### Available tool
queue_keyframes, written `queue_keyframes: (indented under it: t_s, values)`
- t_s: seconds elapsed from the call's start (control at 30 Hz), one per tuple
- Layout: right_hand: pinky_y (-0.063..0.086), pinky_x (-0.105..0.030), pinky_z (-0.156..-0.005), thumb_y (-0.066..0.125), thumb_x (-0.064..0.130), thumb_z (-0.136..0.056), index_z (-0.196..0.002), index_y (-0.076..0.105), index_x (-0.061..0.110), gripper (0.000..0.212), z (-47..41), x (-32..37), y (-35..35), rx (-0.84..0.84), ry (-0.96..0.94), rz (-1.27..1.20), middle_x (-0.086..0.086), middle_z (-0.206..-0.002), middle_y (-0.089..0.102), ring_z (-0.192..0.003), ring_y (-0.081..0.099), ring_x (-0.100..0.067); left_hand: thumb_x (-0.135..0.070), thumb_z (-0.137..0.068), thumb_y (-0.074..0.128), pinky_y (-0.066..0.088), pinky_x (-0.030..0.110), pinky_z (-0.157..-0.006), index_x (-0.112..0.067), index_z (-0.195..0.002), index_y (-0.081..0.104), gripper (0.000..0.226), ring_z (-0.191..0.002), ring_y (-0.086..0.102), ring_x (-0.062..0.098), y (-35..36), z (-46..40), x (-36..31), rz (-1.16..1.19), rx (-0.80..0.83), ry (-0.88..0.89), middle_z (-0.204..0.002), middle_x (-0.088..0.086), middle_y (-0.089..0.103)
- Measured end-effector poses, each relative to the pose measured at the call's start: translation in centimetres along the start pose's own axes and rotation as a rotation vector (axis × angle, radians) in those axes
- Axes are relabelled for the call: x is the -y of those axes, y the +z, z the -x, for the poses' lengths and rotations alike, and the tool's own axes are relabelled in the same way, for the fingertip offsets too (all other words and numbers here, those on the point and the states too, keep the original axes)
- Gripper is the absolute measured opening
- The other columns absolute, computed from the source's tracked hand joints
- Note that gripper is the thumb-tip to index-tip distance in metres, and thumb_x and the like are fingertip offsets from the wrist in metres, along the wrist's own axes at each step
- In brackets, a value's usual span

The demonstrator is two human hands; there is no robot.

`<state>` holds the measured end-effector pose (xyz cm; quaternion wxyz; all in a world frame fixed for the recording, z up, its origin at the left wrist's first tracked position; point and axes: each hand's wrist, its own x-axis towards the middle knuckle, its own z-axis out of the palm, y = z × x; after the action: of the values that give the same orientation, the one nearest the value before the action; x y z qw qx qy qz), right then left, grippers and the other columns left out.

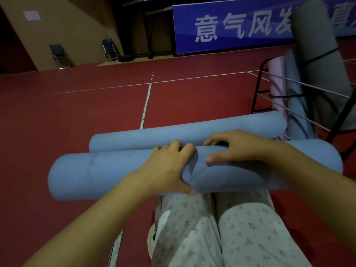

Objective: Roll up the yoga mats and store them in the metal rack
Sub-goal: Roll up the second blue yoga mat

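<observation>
A dark red floor (96, 105) with thin white court lines fills most of the view, running back to a tan wall and a long blue banner (231, 26) with pale characters. At the right edge stands the metal rack (259, 89), a black frame with thin white rails, and in it stand several rolled mats on end: a tall grey mat (317, 54) bound with a dark strap, a blue one (296, 105) beside it and a pale pink one (277, 89) toward the rack's left side. Across the middle of the view lies the near blue mat (96, 174), rolled into a thick cylinder, lying crosswise above the person's knees, which are in pale patterned trousers (240, 237). Just behind it, touching or nearly touching along its length, lies a second rolled blue mat (192, 130), thinner looking, its right end close to the foot of the rack. The left hand (169, 166) has a holding grip on the near roll, fingers curled over the top and thumb pressed underneath, denting the foam. The right hand (237, 149) lies on top of the same roll, thumb flat along its surface and fingers bent down into the seam between the two rolls. Two folding chairs (59, 54) stand far back by the wall.
</observation>
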<state>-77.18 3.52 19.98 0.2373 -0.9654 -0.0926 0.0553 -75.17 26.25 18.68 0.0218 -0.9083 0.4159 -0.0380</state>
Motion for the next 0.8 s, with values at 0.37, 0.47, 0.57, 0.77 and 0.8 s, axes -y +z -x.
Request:
queue_keyframes:
  t_s: [0.37,0.47,0.57,0.77,0.8]
  values:
    - [0.039,-0.035,-0.098,0.050,0.074,-0.075,-0.140,0.039,0.031,0.079,1.6,1.3,1.4,-0.181,-0.033,0.454,0.006,-0.131,0.048,-0.117,0.046,-0.016,-0.059,-0.053,0.084,0.050,0.034,-0.086,-0.038,-0.118,0.041,0.080,-0.098,0.057,0.012,-2.4,-5.1,3.7,0.388,0.250,0.000,-0.111,-0.010,0.056]
    - [0.031,-0.035,-0.102,0.055,0.081,-0.065,-0.143,0.031,0.031,0.095,1.4,1.0,1.7,-0.195,-0.017,0.495,0.008,-0.137,0.042,-0.123,0.042,-0.015,-0.051,-0.059,0.085,0.053,0.035,-0.087,-0.039,-0.121,0.043,0.076,-0.099,0.060,0.012,-2.9,-6.0,4.2,0.472,0.347,-0.038,-0.115,-0.010,0.057]
    - [0.030,-0.037,-0.103,0.058,0.079,-0.065,-0.142,0.033,0.032,0.094,0.2,0.6,1.0,-0.153,0.000,0.430,0.008,-0.138,0.042,-0.125,0.041,-0.016,-0.056,-0.061,0.081,0.051,0.036,-0.092,-0.043,-0.131,0.040,0.082,-0.105,0.059,0.014,-3.4,-6.4,4.4,0.454,0.395,-0.088,-0.127,-0.008,0.054]
    - [0.041,-0.032,-0.096,0.060,0.073,-0.069,-0.136,0.043,0.032,0.081,-1.9,-0.7,-0.3,-0.089,-0.006,0.271,0.007,-0.128,0.052,-0.112,0.050,-0.013,-0.059,-0.063,0.077,0.043,0.046,-0.094,-0.021,-0.146,0.023,0.107,-0.124,0.044,0.028,-2.2,-4.3,2.2,-0.212,0.110,0.044,-0.137,0.008,0.041]
    - [0.043,-0.033,-0.095,0.059,0.075,-0.068,-0.134,0.045,0.033,0.080,-2.3,-0.7,-0.6,-0.079,-0.006,0.256,0.008,-0.126,0.054,-0.109,0.052,-0.013,-0.061,-0.061,0.077,0.039,0.050,-0.099,-0.018,-0.149,0.011,0.118,-0.132,0.035,0.030,-1.2,-3.8,1.9,-0.283,0.108,0.025,-0.146,0.010,0.030]
